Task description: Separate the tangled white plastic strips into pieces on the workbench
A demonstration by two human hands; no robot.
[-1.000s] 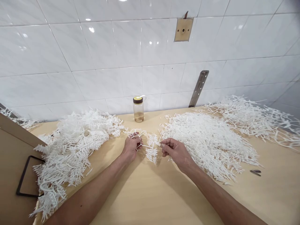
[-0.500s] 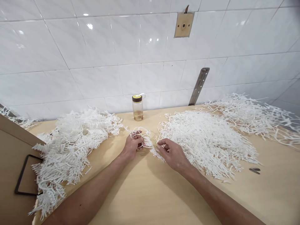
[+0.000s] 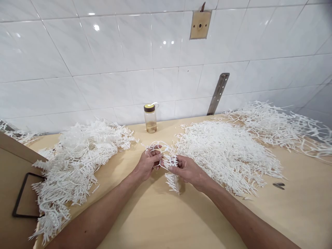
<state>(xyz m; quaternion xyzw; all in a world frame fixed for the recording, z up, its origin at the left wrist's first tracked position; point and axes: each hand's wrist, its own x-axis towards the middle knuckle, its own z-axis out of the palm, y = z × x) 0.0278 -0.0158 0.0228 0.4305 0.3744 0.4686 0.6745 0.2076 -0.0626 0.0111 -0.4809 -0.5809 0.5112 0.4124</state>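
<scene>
Between my hands is a branching white plastic piece (image 3: 169,160), like a moulded sprue, with thin curved runners and rows of short spikes. My left hand (image 3: 149,162) is closed around its looped runners. At its right side, my right hand (image 3: 185,169) pinches the spiky part between thumb and fingers. A spiky end of it hangs below my right thumb. Just right of my hands spreads a large pile of small white slivers (image 3: 225,148). To the left lies a heap of spiky white plastic clusters (image 3: 77,162).
A bottle (image 3: 150,119) with some liquid stands by the tiled wall. Tangled bare white runners (image 3: 282,126) lie at the back right. Small dark metal clippers (image 3: 278,186) rest on the table (image 3: 160,221) at right. A wooden panel with a black handle (image 3: 22,195) is at left.
My right hand has moved left and up against the white piece and now pinches it. The spiky end hangs lower and more upright. The whole view has shifted slightly.
</scene>
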